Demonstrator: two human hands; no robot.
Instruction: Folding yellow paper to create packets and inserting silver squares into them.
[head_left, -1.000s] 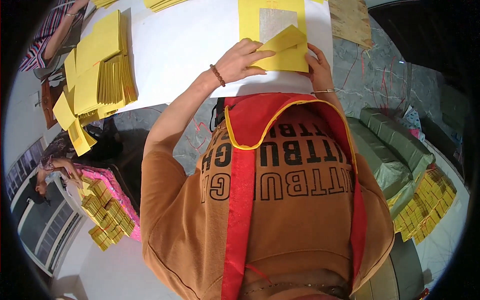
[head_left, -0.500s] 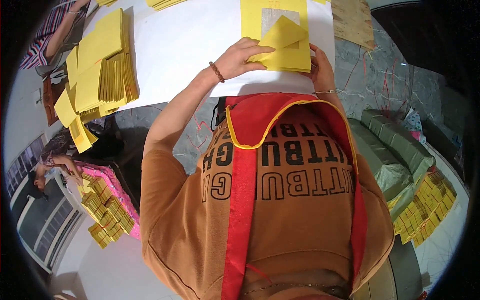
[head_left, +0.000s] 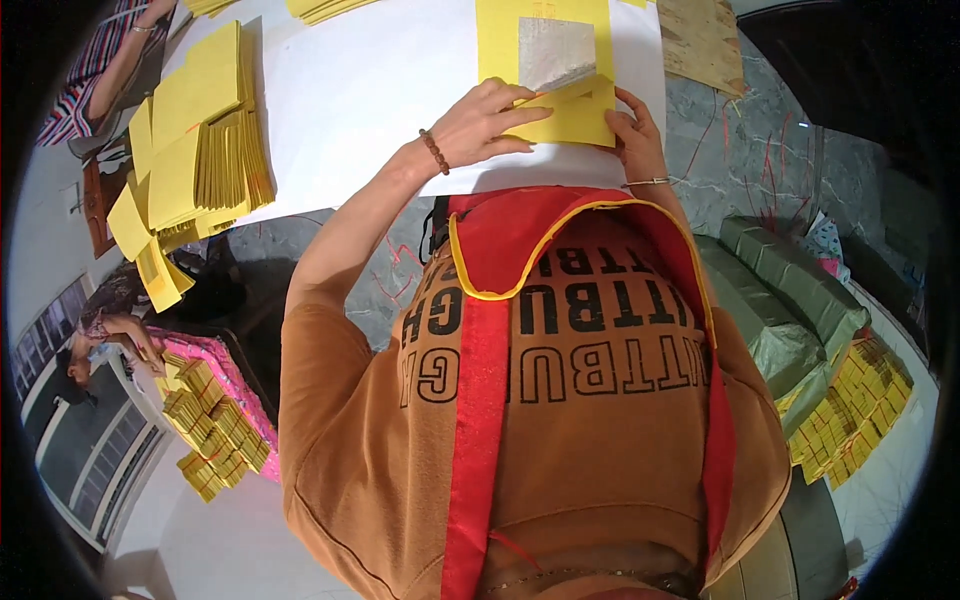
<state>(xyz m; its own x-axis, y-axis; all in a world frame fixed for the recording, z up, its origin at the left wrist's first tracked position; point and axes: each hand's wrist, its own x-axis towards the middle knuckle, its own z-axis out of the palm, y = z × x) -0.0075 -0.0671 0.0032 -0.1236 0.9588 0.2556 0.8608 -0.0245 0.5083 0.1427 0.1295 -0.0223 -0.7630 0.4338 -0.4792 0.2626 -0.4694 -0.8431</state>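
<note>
Surface (head_left: 370, 110): white-covered, with grey marbled floor (head_left: 740, 150) past its right side.
Yellow sheet: rectangular yellow paper sheet (head_left: 575, 120) bearing a square silver panel (head_left: 556, 48); lies at the surface's near edge, right of middle.
Fold progress: near end turned over, upper edge slanting beside the panel; most silver bare. Judged part-way, fold not yet flat.
Left hand (head_left: 490, 125): fingers parted across the sheet's left side; cannot tell whether the grip pinches.
Right hand (head_left: 640, 135): thumb at right edge, other fingers partly hidden; grip unclear.
Finished-looking pile: stacked flat yellow papers (head_left: 215, 70), surface's left end.
Further out: yellow bundles (head_left: 205, 425) on bright pink cloth (head_left: 262, 440); co-worker's striped sleeve (head_left: 108, 45), upper left.
</note>
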